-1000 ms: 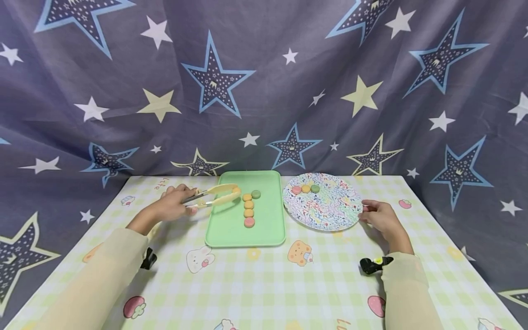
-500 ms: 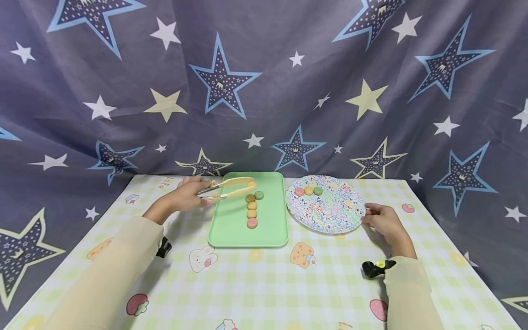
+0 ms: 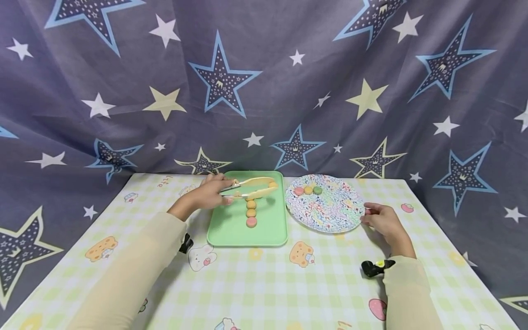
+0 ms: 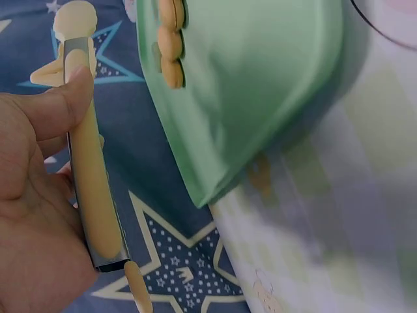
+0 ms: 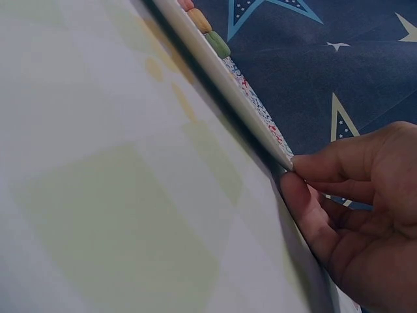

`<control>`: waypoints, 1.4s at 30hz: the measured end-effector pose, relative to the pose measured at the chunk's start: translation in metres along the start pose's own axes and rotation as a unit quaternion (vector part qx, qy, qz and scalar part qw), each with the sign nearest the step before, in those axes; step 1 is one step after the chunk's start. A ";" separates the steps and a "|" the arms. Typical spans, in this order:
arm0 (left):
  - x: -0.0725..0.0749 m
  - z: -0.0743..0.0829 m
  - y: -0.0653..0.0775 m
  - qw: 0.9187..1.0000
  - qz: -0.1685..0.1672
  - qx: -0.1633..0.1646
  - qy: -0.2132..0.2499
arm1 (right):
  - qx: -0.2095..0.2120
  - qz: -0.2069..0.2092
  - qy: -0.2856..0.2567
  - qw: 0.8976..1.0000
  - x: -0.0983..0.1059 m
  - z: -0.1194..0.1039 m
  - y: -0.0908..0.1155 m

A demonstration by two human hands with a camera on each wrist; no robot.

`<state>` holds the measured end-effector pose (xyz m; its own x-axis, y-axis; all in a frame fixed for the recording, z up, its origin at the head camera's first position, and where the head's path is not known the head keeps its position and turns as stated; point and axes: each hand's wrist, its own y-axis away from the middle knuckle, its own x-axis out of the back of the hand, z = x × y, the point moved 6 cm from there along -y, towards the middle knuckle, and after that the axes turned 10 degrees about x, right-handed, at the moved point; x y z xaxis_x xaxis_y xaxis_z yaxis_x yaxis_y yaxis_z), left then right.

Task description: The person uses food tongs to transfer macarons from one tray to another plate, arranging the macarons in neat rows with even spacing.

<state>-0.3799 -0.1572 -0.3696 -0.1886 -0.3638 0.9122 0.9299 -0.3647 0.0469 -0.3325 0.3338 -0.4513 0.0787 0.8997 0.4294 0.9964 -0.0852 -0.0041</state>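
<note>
My left hand [image 3: 208, 192] grips tongs [image 3: 261, 179] with cream tips, seen in the head view over the green tray [image 3: 231, 234]. A yellow macaron [image 3: 272, 184] is caught between the tips, above the tray's right part. Under the tongs, a column of yellow macarons [image 3: 251, 213] ends in a pink macaron [image 3: 251, 222]; the tongs hide its far end. In the left wrist view the thumb lies along the tongs' handle [image 4: 96, 189]. My right hand [image 5: 371, 202] pinches the rim of the speckled plate [image 3: 330, 213], which bears a row of pink [image 3: 299, 191], yellow [image 3: 308, 190] and green [image 3: 317, 190] macarons.
Tray and plate stand side by side, a narrow gap between them, near the far edge of the table. A checked cloth [image 3: 255, 284] with cartoon prints covers the table. Behind it hangs a dark curtain [image 3: 264, 82] with stars.
My left hand has carried the tongs and the yellow macaron rightward across the tray, over the column's far end. The right hand stays at the plate's rim; the view shifted slightly.
</note>
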 end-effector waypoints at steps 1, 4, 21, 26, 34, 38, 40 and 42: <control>-0.002 0.003 -0.002 1.000 -0.001 -0.003 -0.002 | 0.001 -0.001 0.001 1.000 0.000 0.000 0.000; -0.006 0.011 -0.005 1.000 -0.001 -0.012 -0.010 | 0.001 -0.003 0.003 1.000 -0.001 -0.001 0.000; -0.036 0.045 -0.026 0.999 -0.022 -0.030 -0.004 | 0.000 -0.003 -0.001 1.000 -0.003 -0.004 -0.003; -0.044 0.054 -0.031 0.999 -0.036 -0.028 -0.009 | 0.004 0.000 -0.001 1.000 -0.002 -0.002 -0.003; -0.055 0.060 -0.040 0.998 -0.052 -0.017 -0.039 | 0.002 0.001 -0.003 1.000 -0.001 0.001 -0.002; -0.057 0.062 -0.042 0.997 -0.055 -0.012 -0.049 | 0.000 0.003 0.003 1.000 -0.001 0.001 -0.002; -0.057 0.063 -0.043 0.997 -0.055 -0.011 -0.052 | 0.000 0.003 0.005 1.000 0.000 0.000 -0.001; -0.056 0.065 -0.044 0.997 -0.055 -0.008 -0.054 | -0.001 0.002 0.005 1.000 0.000 -0.001 -0.001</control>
<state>-0.3894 -0.0655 -0.3963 -0.2525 -0.2262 0.9408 0.9002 -0.4114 0.1427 -0.3331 0.3337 -0.4504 0.0827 0.8951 0.4381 0.9960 -0.0897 -0.0048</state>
